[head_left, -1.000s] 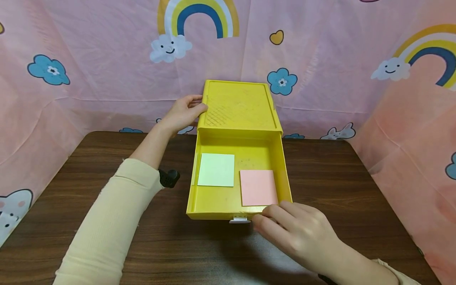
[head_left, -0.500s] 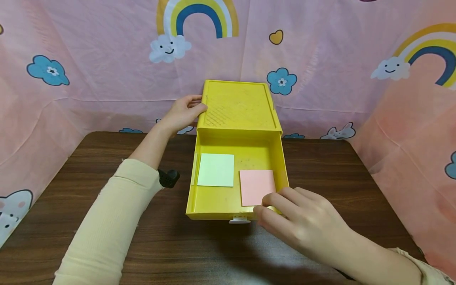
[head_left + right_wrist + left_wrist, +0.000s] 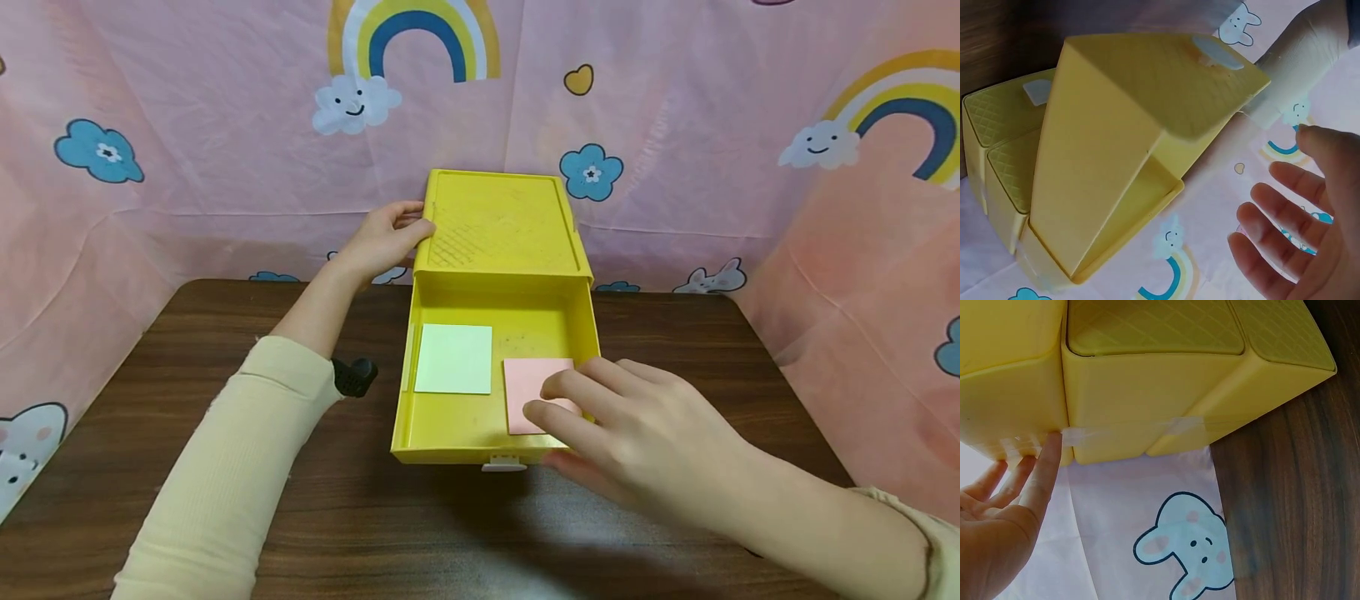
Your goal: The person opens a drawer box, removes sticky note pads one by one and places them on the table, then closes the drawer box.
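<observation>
A yellow drawer unit [image 3: 502, 221] stands at the back of the table, its top drawer [image 3: 525, 317] pulled out toward me. In the drawer lie a pale green sticky note pad [image 3: 453, 358] and a pink sticky note pad [image 3: 525, 396]. My left hand [image 3: 382, 242] rests against the unit's left side near the top; in the left wrist view its straight fingers touch the yellow wall. My right hand [image 3: 637, 425] hovers over the drawer's front right corner, partly covering the pink pad. In the right wrist view its fingers are spread, apart from the drawer, holding nothing.
A white handle [image 3: 504, 463] sits on the drawer's front edge. More closed yellow drawers [image 3: 1013, 165] are stacked below the pulled-out one. A dark wood table [image 3: 322, 517] lies underneath, and a pink patterned cloth [image 3: 247, 125] hangs behind and at the sides.
My right hand has left the drawer's front edge near the handle, moved up over the pink pad, and its fingers have loosened. The left hand, drawer and both pads stay put.
</observation>
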The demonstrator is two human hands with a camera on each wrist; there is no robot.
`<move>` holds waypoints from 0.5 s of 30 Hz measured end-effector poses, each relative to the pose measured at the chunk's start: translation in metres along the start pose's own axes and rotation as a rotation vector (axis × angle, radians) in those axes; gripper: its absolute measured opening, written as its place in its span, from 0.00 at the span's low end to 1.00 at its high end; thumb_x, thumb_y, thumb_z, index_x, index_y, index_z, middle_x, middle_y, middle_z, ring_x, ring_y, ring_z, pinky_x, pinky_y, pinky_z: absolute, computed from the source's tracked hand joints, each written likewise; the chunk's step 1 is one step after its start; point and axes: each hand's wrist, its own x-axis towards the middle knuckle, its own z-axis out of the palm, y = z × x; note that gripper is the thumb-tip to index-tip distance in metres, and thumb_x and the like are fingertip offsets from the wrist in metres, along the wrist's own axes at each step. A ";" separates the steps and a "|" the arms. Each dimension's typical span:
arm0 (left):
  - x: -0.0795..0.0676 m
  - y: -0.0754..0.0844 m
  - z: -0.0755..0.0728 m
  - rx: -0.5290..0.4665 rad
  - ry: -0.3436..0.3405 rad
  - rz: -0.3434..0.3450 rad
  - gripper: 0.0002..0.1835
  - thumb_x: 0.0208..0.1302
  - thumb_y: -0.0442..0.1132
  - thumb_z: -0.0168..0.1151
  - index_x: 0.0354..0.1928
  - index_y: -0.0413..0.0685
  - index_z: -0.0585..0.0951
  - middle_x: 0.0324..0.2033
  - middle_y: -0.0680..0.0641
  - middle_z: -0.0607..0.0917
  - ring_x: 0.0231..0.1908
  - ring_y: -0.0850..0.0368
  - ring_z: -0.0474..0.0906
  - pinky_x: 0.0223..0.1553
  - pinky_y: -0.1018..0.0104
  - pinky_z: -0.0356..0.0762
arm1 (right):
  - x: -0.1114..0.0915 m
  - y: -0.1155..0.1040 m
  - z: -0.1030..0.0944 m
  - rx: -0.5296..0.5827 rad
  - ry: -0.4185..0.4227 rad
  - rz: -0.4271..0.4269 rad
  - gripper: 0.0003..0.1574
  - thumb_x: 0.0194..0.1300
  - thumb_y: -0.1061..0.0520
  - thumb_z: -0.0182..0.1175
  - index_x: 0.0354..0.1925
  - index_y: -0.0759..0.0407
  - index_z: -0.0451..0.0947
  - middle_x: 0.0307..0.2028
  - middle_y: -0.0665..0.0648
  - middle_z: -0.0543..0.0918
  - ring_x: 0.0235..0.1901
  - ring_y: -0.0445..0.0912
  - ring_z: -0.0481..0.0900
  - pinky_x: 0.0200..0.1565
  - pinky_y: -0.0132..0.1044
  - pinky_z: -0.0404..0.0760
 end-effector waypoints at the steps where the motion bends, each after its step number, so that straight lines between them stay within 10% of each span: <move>1: 0.000 0.000 0.000 0.000 0.001 0.000 0.33 0.65 0.49 0.50 0.70 0.50 0.55 0.65 0.46 0.65 0.55 0.51 0.72 0.49 0.56 0.77 | 0.001 0.001 -0.001 -0.002 -0.018 0.005 0.21 0.45 0.52 0.70 0.39 0.55 0.76 0.33 0.49 0.77 0.29 0.43 0.74 0.29 0.32 0.77; 15: -0.001 0.000 0.000 0.007 0.000 0.002 0.34 0.65 0.49 0.50 0.70 0.50 0.55 0.65 0.46 0.64 0.56 0.50 0.71 0.50 0.56 0.77 | 0.021 0.016 0.000 0.004 -0.222 0.034 0.27 0.50 0.45 0.67 0.48 0.51 0.76 0.41 0.48 0.78 0.38 0.45 0.76 0.37 0.35 0.80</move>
